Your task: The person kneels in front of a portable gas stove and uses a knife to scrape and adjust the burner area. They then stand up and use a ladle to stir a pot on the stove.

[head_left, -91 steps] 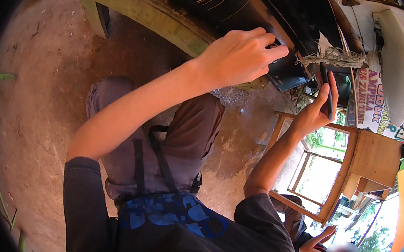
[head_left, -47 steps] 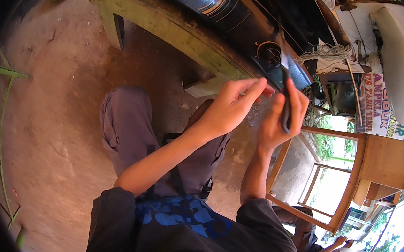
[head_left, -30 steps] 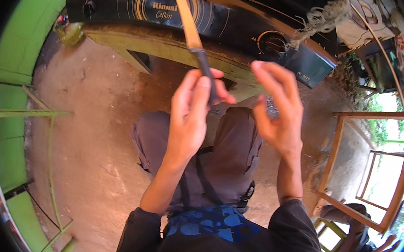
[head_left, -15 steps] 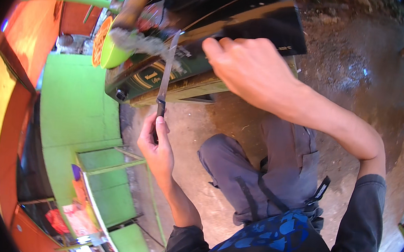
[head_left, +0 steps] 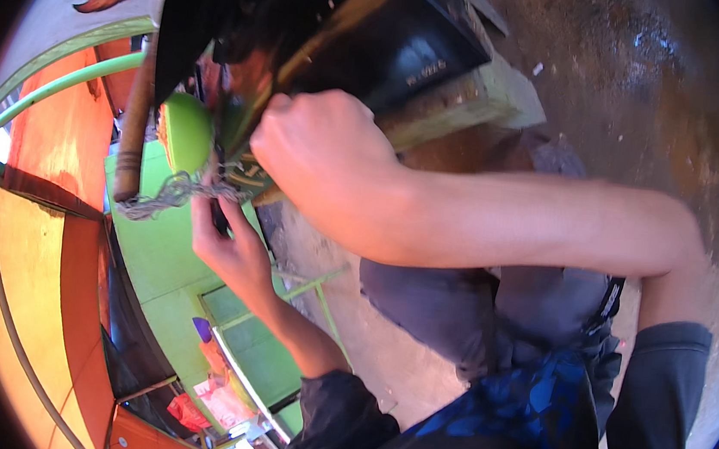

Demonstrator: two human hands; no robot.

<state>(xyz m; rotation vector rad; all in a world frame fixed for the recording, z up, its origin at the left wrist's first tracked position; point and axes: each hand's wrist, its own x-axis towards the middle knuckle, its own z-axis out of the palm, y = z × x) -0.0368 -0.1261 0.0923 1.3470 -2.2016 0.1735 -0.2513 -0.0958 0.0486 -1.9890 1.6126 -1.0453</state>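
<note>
My left hand [head_left: 232, 243] is closed around the black handle of a knife [head_left: 222, 218]. Its blade points up toward the dark case and is hard to make out there. A tangle of grey stringy fibre [head_left: 173, 195] hangs across, just above my left fingers, from the end of a brown wooden stick [head_left: 133, 129]. My right hand [head_left: 328, 148] is a fist, higher and to the right, by the dark, glossy case [head_left: 349, 59] with a gold stripe. What its fingers hold, if anything, is hidden.
A lime-green bowl [head_left: 187, 132] stands beyond my left hand. The dark case rests on a pale-green wooden bench [head_left: 475, 101]. Green panels [head_left: 158, 248] and an orange wall [head_left: 63, 153] are to the left, and brown floor [head_left: 596, 100] to the right.
Both hands now appear farther left, and the grey fibre is at my left fingers. The knife blade, plainly visible before, is now mostly obscured. The view has shifted, too.
</note>
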